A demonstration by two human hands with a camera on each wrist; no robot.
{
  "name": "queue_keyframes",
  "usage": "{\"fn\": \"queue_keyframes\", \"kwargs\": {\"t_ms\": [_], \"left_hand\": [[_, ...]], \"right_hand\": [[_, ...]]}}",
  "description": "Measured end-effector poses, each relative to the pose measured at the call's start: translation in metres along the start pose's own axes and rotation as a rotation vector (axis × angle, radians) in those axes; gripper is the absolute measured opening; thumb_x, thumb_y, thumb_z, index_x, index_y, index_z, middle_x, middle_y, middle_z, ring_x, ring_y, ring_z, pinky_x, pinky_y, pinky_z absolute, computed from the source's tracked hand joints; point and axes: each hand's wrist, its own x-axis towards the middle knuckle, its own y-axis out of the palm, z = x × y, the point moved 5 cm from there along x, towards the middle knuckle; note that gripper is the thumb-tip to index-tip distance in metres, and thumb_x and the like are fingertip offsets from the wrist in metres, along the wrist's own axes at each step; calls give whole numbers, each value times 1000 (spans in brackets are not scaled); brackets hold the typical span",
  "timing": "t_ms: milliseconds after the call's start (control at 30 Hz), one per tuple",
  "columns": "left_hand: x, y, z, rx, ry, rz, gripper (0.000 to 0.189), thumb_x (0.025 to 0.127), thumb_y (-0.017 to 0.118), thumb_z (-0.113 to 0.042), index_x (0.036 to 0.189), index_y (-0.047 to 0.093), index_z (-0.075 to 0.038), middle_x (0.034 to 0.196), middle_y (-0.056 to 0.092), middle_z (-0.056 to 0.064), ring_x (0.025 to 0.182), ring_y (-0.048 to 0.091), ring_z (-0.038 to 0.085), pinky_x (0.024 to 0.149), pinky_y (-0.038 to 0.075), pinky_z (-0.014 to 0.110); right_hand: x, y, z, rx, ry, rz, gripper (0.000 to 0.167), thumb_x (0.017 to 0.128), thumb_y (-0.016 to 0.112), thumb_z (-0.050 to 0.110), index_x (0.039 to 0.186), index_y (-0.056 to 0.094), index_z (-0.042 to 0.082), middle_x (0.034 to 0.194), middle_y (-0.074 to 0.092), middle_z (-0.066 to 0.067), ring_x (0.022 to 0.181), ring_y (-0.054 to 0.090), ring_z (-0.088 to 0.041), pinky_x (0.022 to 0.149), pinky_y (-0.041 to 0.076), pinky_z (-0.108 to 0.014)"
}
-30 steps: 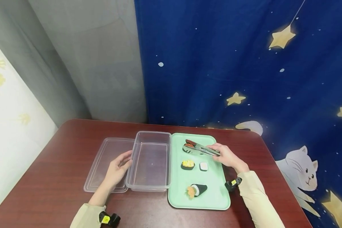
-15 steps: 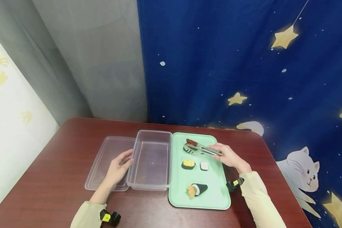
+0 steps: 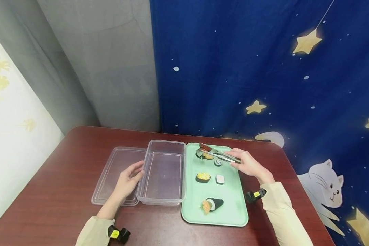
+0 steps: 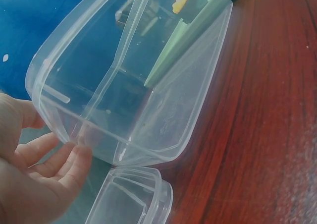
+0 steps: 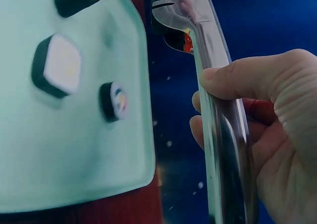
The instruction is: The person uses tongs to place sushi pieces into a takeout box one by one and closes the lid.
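My right hand [image 3: 249,164] grips metal tongs [image 3: 224,156] over the far end of the green tray [image 3: 230,208]. Between their tips is a dark-wrapped sushi piece with a red topping [image 5: 187,43], partly hidden by the metal. My left hand [image 3: 128,181] touches the left wall of the clear plastic box [image 3: 163,201], fingers loosely bent against its outside. On the tray, an orange-topped piece [image 3: 207,156] and a small round sushi roll [image 3: 217,163] show below the tongs. Nearer are a yellow-topped sushi [image 3: 203,177], a white-topped square roll [image 3: 220,179] and a cone-shaped hand roll [image 3: 213,205].
A clear lid [image 3: 110,184] lies on the dark red table [image 3: 49,191], left of the box and partly beneath its edge. The tray stands right beside the box. Grey cloth [image 3: 110,68] and a blue star-patterned curtain [image 3: 209,85] hang behind the table.
My right hand has raised the tongs with the red-topped sushi slightly, away from me. The small round roll and orange-topped piece now show beneath. My left hand stays on the box.
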Motion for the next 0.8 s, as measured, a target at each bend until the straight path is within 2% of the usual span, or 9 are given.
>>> {"fn": "queue_keyframes", "kwargs": {"t_ms": [200, 367, 633, 800], "left_hand": [[0, 0, 0, -10, 7, -5, 41, 90, 56, 4, 130, 49, 6, 125, 54, 27, 115, 52, 37, 84, 43, 11], [-1, 0, 0, -5, 8, -4, 40, 90, 56, 3, 130, 49, 6, 125, 54, 27, 115, 53, 37, 85, 43, 11], [-1, -1, -1, 18, 26, -10, 40, 90, 56, 2, 129, 49, 7, 123, 56, 28, 113, 53, 38, 85, 43, 12], [-1, -1, -1, 19, 35, -7, 40, 90, 56, 2, 130, 49, 6, 122, 56, 27, 113, 53, 37, 85, 43, 12]], "right_hand": [[13, -3, 18, 35, -50, 3, 45, 81, 67, -5, 124, 58, -1, 106, 61, -8, 85, 52, -19, 67, 46, -31], [28, 0, 33, 38, -81, 6, 45, 81, 69, -3, 124, 59, 0, 109, 62, -8, 87, 53, -19, 69, 47, -35], [53, 17, 53, 35, -119, 56, 44, 83, 65, -2, 126, 57, -1, 111, 61, -9, 82, 53, -22, 65, 47, -31], [71, 32, 60, 41, -127, 88, 44, 84, 64, -1, 127, 56, 0, 111, 60, -9, 85, 52, -20, 68, 47, -32]]}}
